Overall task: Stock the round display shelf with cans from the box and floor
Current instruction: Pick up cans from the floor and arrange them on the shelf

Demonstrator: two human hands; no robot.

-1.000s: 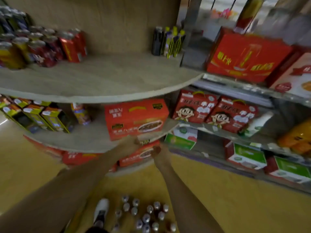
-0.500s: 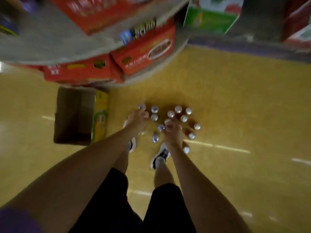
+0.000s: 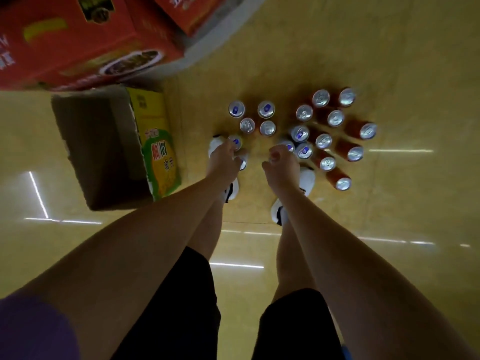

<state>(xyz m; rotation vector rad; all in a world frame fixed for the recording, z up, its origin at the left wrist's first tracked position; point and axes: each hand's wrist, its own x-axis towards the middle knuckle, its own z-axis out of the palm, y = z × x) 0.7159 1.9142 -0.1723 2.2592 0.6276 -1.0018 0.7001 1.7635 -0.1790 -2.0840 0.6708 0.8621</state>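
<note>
I've got both hands down among the cans [image 3: 301,133]. Left hand [image 3: 224,159] curls onto one, right hand [image 3: 281,162] I can't tell. Grip low on the body, lift straight.

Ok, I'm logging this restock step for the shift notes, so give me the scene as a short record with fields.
setting: shop floor beside the round display shelf
cans: cans standing upright in a cluster on the floor
box: open cardboard box on the floor, left of the cans; contents not visible
left hand: left hand reaching down over two cans at the cluster's near left edge; grip unclear
right hand: right hand fingers curled, above the near cans; grip unclear
shelf stock: red cartons
</note>
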